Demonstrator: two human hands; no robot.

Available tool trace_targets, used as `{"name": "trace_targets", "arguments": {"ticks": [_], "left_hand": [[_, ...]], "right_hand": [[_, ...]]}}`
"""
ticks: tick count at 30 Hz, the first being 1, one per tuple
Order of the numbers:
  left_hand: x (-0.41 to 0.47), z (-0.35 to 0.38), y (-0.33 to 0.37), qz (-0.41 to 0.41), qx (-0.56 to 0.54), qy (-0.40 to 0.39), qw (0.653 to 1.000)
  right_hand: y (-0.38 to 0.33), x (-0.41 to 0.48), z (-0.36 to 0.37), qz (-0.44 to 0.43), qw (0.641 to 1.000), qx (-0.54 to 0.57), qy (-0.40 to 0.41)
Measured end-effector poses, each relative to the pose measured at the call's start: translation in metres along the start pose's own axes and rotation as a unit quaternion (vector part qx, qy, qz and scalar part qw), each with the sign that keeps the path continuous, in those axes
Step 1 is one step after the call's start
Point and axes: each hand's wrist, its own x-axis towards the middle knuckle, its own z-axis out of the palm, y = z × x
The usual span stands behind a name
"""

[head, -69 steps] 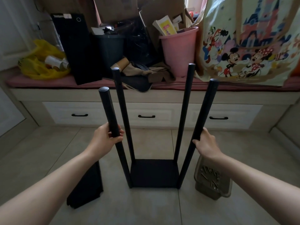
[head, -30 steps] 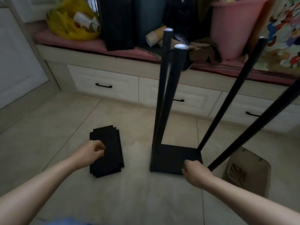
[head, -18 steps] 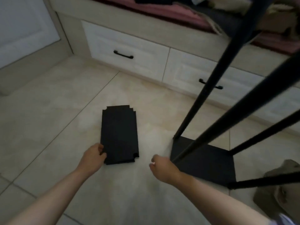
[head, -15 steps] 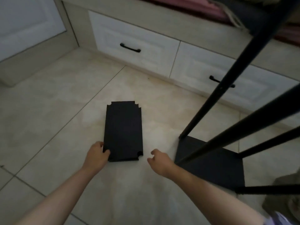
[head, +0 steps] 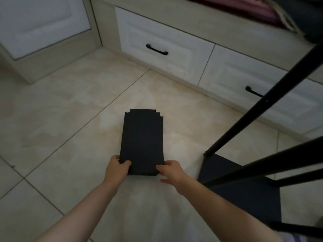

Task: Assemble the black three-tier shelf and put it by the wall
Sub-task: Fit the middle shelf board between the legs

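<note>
- Your left hand (head: 116, 169) grasps the near left corner of the black shelf panels (head: 142, 142), with the fingers curled over the top face
- Your right hand (head: 172, 172) grasps the near right corner of the same panels: the thumb lies on top and one finger shows spread below the edge
- The black shelf panels are flat, matte and rectangular, with a small curved notch cut into each far corner; a doubled outline at the far right corner shows more than one panel lying stacked
- The panels lie lengthwise on the floor (head: 61, 119), pointing away from you toward the drawers (head: 164, 48); you cannot tell whether the near edge is off the floor
- The shelf frame stands just to your right, apart from the panels: a flat black base panel (head: 241, 198) carrying slim, round, smooth black posts (head: 262, 105) that rise from its corners
- The floor is pale beige glossy tile with thin dark grout lines
- The drawers are white with recessed panel fronts, each fitted with a black bar handle (head: 157, 49)
- A dark pink cushion (head: 244, 7) lies on the ledge above the drawers
- A white panelled cabinet door (head: 43, 23) stands at far left
</note>
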Motion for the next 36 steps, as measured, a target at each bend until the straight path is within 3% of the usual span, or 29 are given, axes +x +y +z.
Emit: {"name": "trace_targets", "arguments": {"ticks": [4, 11, 16, 21, 28, 31, 36], "left_hand": [[-0.014, -0.01, 0.012, -0.07, -0.186, -0.033, 0.98], [-0.073, -0.03, 0.031, -0.092, -0.302, -0.136, 0.939], [-0.116, -0.061, 0.061, -0.046, -0.299, -0.199, 0.932], [-0.155, -0.097, 0.106, 0.0, -0.287, -0.243, 0.926], [-0.203, -0.148, 0.151, 0.018, -0.242, -0.212, 0.947], [-0.221, -0.159, 0.167, 0.025, -0.185, -0.196, 0.963], [-0.262, -0.146, 0.185, 0.053, -0.029, -0.25, 0.966]], "right_hand": [[-0.003, -0.02, -0.009, 0.0, 0.994, 0.101, 0.028], [-0.021, -0.084, -0.027, 0.024, 0.963, 0.266, -0.027], [-0.04, -0.145, -0.059, 0.007, 0.942, 0.314, -0.116], [-0.053, -0.214, -0.101, -0.002, 0.94, 0.311, -0.141], [-0.046, -0.305, -0.171, -0.051, 0.956, 0.217, -0.192], [-0.036, -0.333, -0.203, -0.072, 0.958, 0.178, -0.211], [-0.029, -0.373, -0.243, -0.077, 0.967, 0.158, -0.182]]}}
